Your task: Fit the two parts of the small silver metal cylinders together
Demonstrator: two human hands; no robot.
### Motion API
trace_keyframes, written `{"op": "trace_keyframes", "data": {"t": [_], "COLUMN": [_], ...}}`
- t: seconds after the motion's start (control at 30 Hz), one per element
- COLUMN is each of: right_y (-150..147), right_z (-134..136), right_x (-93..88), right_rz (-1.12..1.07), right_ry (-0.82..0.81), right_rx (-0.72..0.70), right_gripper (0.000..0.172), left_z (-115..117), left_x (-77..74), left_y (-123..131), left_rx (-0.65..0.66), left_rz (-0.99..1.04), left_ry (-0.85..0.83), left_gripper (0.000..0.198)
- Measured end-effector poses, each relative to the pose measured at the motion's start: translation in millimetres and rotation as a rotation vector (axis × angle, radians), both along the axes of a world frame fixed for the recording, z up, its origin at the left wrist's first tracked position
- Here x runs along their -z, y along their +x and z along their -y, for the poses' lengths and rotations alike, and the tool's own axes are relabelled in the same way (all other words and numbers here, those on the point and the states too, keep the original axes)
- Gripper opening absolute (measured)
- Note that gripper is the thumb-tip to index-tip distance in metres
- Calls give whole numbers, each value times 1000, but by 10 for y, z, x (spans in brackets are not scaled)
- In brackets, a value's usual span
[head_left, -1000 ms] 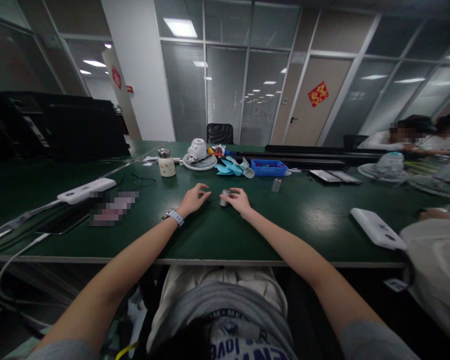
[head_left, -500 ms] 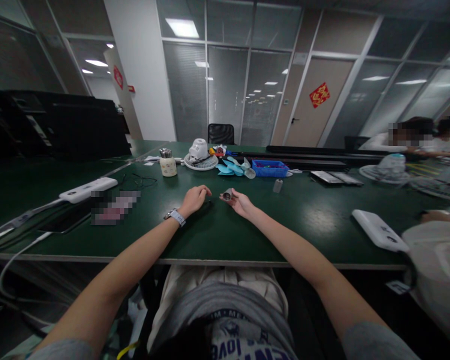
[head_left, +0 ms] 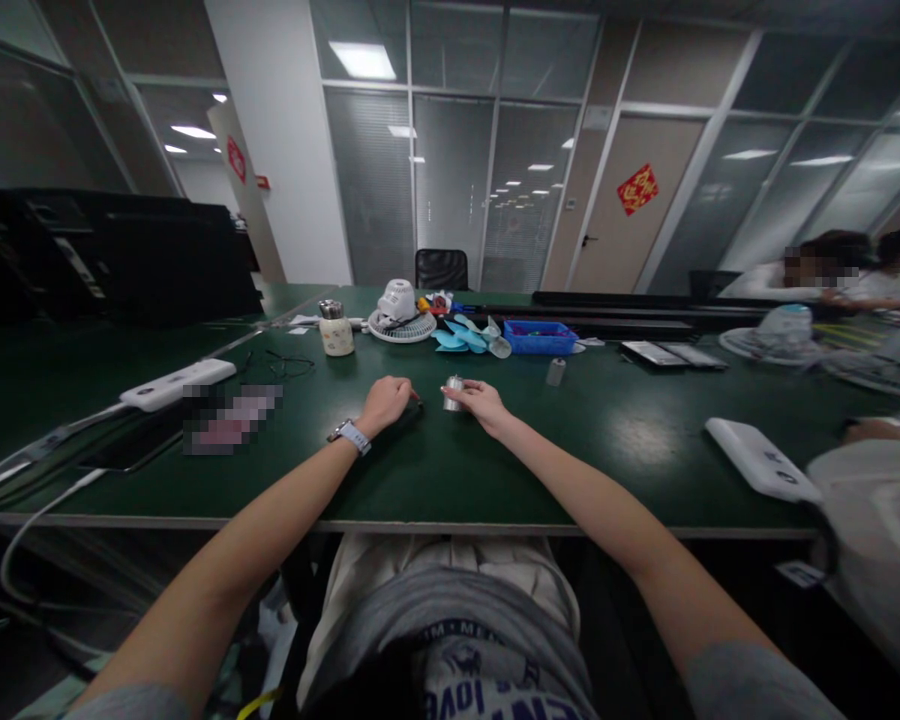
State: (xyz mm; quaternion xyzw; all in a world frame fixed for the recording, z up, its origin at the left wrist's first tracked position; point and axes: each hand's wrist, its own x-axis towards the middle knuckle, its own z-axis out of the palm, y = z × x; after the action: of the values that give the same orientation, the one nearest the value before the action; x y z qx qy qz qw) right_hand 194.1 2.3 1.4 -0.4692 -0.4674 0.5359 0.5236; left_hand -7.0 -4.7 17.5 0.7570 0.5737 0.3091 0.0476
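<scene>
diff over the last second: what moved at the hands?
The right hand lifted the metal cylinder, tipped it sideways with the palm up, then turned it back upright, low at the table. The grip never let go. The left hand curled from spread fingers into a loose fist. The bottle and blue tray stayed put.

A small silvery metal cylinder (head_left: 452, 394) is held upright on the green worktop (head_left: 570, 440), pinched in the right hand (head_left: 480, 400) grip.
</scene>
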Motion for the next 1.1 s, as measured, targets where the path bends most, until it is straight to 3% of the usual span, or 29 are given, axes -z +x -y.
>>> {"op": "trace_keyframes", "data": {"t": [0.1, 0.2, 0.37, 0.63, 1.1], "right_y": [103, 178, 182, 227, 305], "right_z": [-28, -63, -82, -111, -99], "right_x": [63, 103, 100, 64, 45], "right_rz": [300, 446, 421, 433, 514], "right_ry": [185, 274, 282, 243, 381], "right_rx": [75, 132, 73, -29, -117], "right_gripper": [68, 70, 71, 54, 42], "left_z": [-13, -43, -84, -54, -73], "left_x": [8, 33, 70, 52, 64], "left_y": [0, -12, -31, -13, -21], "left_rx": [-23, -41, -62, -94, -54], "left_rz": [-24, -42, -45, -56, -29], "left_ry": [-1, 0, 7, -11, -13], "left_gripper": [47, 45, 42, 42, 42]}}
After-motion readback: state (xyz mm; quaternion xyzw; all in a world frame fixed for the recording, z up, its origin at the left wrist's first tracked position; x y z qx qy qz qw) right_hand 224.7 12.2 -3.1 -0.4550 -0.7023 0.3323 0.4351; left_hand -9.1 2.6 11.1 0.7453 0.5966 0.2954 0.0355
